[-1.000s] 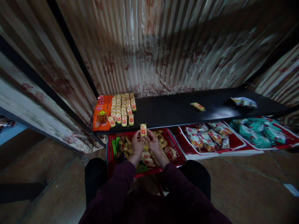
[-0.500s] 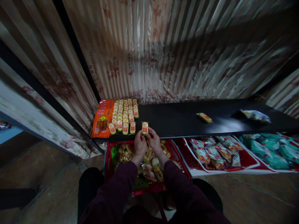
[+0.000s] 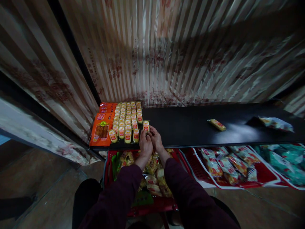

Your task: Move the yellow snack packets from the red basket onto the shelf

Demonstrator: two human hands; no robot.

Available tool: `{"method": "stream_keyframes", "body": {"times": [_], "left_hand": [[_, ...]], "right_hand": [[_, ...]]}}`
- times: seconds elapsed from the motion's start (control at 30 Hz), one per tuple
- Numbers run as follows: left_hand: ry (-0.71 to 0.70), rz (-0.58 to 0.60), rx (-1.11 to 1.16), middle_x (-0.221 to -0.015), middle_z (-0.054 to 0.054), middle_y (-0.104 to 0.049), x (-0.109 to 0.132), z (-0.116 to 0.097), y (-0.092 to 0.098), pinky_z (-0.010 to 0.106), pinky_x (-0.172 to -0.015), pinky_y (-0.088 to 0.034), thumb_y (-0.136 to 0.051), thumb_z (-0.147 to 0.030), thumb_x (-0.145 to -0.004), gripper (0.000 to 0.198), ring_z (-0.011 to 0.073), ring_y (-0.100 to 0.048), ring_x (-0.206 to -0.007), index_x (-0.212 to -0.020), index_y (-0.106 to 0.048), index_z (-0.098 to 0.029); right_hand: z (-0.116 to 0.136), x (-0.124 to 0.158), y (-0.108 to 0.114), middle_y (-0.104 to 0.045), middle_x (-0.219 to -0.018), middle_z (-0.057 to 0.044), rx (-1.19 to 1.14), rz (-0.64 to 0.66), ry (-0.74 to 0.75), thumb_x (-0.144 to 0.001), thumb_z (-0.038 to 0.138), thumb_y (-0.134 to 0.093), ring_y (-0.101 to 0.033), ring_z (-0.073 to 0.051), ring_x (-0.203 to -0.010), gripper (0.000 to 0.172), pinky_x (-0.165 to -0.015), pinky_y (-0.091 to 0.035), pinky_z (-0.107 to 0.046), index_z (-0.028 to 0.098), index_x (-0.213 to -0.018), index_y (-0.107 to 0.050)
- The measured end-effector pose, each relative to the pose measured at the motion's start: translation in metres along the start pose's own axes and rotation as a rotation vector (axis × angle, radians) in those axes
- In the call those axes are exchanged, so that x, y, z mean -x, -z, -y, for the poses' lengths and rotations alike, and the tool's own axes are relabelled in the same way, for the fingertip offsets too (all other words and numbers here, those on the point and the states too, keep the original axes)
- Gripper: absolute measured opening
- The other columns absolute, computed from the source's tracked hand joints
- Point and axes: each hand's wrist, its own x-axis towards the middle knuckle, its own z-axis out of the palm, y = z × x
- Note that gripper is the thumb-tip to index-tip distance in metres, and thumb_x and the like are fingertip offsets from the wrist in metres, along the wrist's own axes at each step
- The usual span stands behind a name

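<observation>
My left hand [image 3: 145,144] and my right hand [image 3: 156,139] are pinched together on one small yellow snack packet [image 3: 146,126], held upright over the black shelf [image 3: 190,127]. The packet is right beside several rows of like yellow packets [image 3: 126,119] standing on the shelf's left end. Orange flat snack packs [image 3: 102,127] lie left of those rows. Below my forearms is a red basket [image 3: 164,203] with more wrapped snacks in it.
A single yellow packet [image 3: 216,124] and a pale wrapped bag [image 3: 276,123] lie farther right on the shelf. Under the shelf, red trays hold red-and-white snack bags [image 3: 224,163] and teal bags [image 3: 283,157]. A striped curtain wall [image 3: 181,54] stands behind.
Both hands carried the yellow packet up and forward from above the red basket onto the shelf, ending next to the rows. The camera moved closer to the shelf.
</observation>
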Motion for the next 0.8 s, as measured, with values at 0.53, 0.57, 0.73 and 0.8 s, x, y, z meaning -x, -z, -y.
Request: {"method": "stream_keyframes", "body": {"times": [0.53,0.57,0.73,0.8], "left_hand": [[-0.039,0.021,-0.258,-0.149,0.015,-0.035,-0.024,-0.001,-0.016,0.034,-0.117,-0.019,-0.031,-0.028,-0.091,0.052,0.0196,-0.026,-0.141,-0.137,-0.041,-0.008],[-0.042,0.022,-0.268,-0.150,0.015,-0.034,-0.025,0.000,-0.017,0.035,-0.117,-0.018,-0.031,-0.029,-0.091,0.052,0.0196,-0.025,-0.141,-0.138,-0.041,-0.008],[-0.054,0.038,-0.291,-0.150,0.015,-0.033,-0.029,0.000,-0.019,0.034,-0.118,-0.017,-0.029,-0.028,-0.091,0.054,0.0198,-0.024,-0.142,-0.139,-0.040,-0.005],[-0.044,0.050,-0.295,-0.150,0.017,-0.032,-0.032,-0.001,-0.019,0.033,-0.118,-0.017,-0.028,-0.028,-0.091,0.055,0.0204,-0.025,-0.142,-0.138,-0.040,-0.002]], "right_hand": [[0.010,-0.032,-0.010,-0.069,-0.105,-0.004,-0.047,0.067,0.012,-0.066,0.031,-0.059,-0.063,-0.021,-0.098,0.040,-0.095,-0.049,-0.037,0.021,-0.105,-0.060],[0.010,-0.033,-0.010,-0.069,-0.105,-0.004,-0.023,0.069,0.018,-0.067,0.031,-0.059,-0.063,-0.021,-0.098,0.039,-0.094,-0.049,-0.037,0.021,-0.104,-0.060],[0.003,-0.040,-0.010,-0.068,-0.106,-0.005,0.075,0.070,0.075,-0.070,0.031,-0.056,-0.062,-0.021,-0.100,0.033,-0.095,-0.048,-0.038,0.021,-0.101,-0.062],[-0.003,-0.043,-0.010,-0.068,-0.105,-0.005,0.119,0.063,0.104,-0.071,0.029,-0.055,-0.062,-0.021,-0.100,0.031,-0.094,-0.049,-0.039,0.022,-0.099,-0.063]]}}
